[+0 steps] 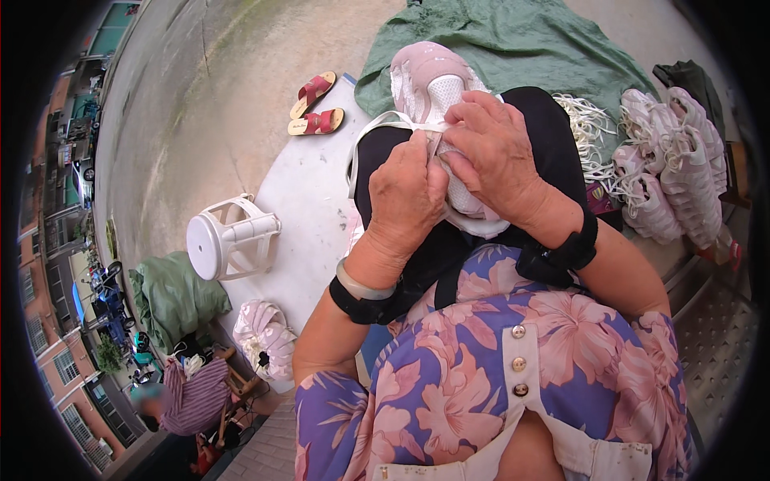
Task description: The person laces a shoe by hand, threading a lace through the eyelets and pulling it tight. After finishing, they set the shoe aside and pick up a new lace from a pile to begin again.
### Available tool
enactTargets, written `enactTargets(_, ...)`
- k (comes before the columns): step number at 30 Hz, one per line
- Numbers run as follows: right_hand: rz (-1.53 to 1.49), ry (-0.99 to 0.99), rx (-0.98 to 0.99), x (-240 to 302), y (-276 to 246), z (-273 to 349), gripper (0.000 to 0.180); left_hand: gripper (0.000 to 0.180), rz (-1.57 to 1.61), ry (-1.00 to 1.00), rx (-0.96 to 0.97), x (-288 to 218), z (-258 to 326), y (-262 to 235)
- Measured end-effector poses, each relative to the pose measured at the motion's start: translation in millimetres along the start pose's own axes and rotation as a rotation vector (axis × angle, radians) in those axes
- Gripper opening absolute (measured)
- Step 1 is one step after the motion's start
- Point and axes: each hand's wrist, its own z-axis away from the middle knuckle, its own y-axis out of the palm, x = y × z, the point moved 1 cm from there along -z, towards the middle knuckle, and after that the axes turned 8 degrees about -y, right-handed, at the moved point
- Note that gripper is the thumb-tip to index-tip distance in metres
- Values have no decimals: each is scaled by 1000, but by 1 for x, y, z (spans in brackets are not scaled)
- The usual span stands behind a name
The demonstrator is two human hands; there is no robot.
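Note:
A pink and white sneaker (429, 60) rests on my lap, its toe pointing away from me. A flat white shoelace (383, 119) loops out to the left from the shoe's upper. My left hand (405, 192) is closed, thumb and fingers pinching the lace at the left eyelet edge. Close beside it, my right hand (497, 152) bends its fingers over the shoe opening and is closed on the lace there too. The fingertips of both hands almost meet, and they hide the exact spot where the lace passes through.
Right of my knee lie a heap of white laces (589, 132) and a pile of pink sneakers (670, 160). A green cloth (513, 32) spreads ahead. To the left are red sandals (321, 122), a tipped white stool (233, 239) and another bundle of pink sneakers (265, 341). A person sits lower left.

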Motion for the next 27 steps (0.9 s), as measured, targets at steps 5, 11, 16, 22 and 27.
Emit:
enactTargets(5, -19, 63, 49, 2, 4, -3, 13, 28, 164, -4, 10, 14, 0, 3)
enactTargets(11, 24, 27, 23, 2, 8, -2, 12, 27, 325, 29, 66, 24, -3, 6)
enactTargets(16, 52, -26, -7, -2, 10, -3, 8, 25, 286, -11, 72, 18, 1, 5)
enactTargets(22, 88, -35, -15, 2, -10, 3, 4, 26, 148, 27, -26, 8, -3, 11)
enactTargets(27, 61, 134, -15, -28, -72, 57, 8, 33, 5, 95, -96, 10, 4, 7)
